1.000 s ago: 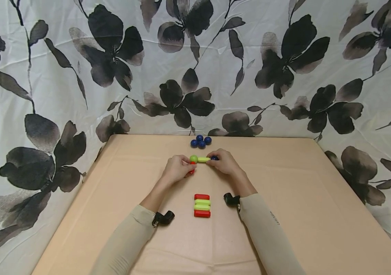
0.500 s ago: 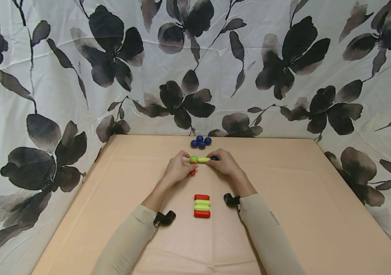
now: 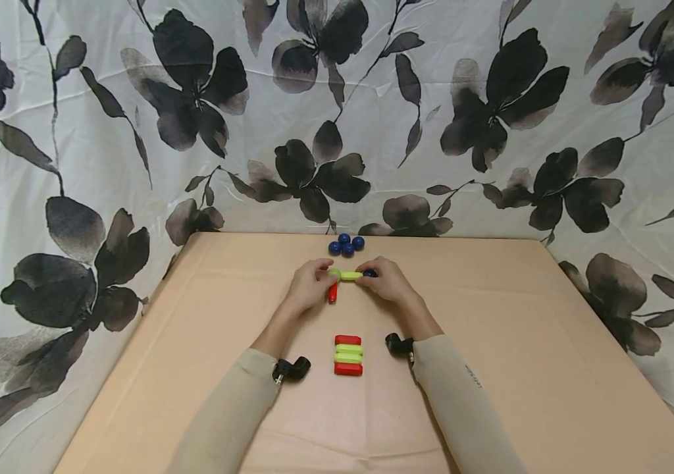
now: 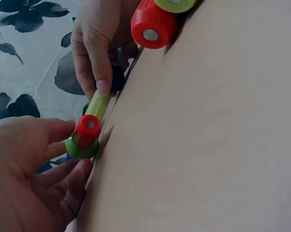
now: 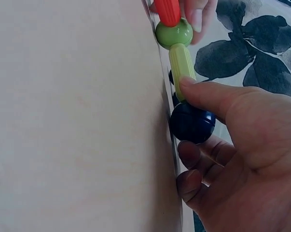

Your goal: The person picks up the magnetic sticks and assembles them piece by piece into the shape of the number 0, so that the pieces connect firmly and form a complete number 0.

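Note:
My left hand [image 3: 309, 286] holds a green ball [image 5: 173, 36] between its thumb and fingers. From that ball a red rod [image 3: 332, 294] sticks out toward me, its metal-tipped end showing in the left wrist view. A yellow-green rod [image 3: 350, 276] joins the green ball on the right side. At its other end sits a dark blue ball [image 5: 192, 123]. My right hand [image 3: 389, 280] grips this end, thumb on the yellow-green rod and fingers around the blue ball. In the head view, fingers partly cover both balls.
Several blue balls [image 3: 347, 249] cluster near the table's far edge. Closer to me lies a row of rods, with a red rod [image 3: 348, 370] nearest and yellow-green rods [image 3: 349, 353] in the middle. A flowered cloth [image 3: 408, 131] hangs behind the tan table [image 3: 526, 342].
My left fingers have shifted from the red rod up onto the green ball, leaving more of the red rod visible. My right hand stays in place.

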`<state>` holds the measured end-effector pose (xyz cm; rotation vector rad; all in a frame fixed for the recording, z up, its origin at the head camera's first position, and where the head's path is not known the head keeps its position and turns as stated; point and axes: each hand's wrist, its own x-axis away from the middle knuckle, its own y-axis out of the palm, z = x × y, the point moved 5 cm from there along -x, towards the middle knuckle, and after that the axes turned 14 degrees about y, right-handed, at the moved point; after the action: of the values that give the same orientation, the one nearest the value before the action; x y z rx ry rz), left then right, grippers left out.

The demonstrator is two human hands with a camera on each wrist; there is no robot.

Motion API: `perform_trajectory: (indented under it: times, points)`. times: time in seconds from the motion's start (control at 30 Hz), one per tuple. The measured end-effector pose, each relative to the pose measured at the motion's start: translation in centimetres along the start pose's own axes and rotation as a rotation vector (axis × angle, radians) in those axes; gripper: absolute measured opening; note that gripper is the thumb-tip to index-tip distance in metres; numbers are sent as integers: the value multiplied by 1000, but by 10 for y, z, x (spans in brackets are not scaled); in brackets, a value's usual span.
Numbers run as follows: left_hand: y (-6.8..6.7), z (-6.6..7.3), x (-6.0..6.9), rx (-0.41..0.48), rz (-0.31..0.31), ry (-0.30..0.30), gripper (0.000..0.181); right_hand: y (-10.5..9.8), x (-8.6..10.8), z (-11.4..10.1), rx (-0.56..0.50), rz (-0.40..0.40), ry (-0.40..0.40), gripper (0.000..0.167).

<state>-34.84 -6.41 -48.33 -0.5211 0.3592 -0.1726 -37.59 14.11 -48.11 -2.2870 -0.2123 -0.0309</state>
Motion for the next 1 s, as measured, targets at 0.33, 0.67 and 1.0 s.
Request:
perform_trajectory:
  times: [0.33,0.67,1.0]
  points:
    - [5,-3,-3,45,-3,10,37,-4,4,-5,69,-27,19,33]
    - [1,-3,1,53,-5,-17,37,-18,37,-35,141,-32,-71,24]
    - [-4,-4,4,35,-6,7,36,18,81,-64,179,-587,-207,16]
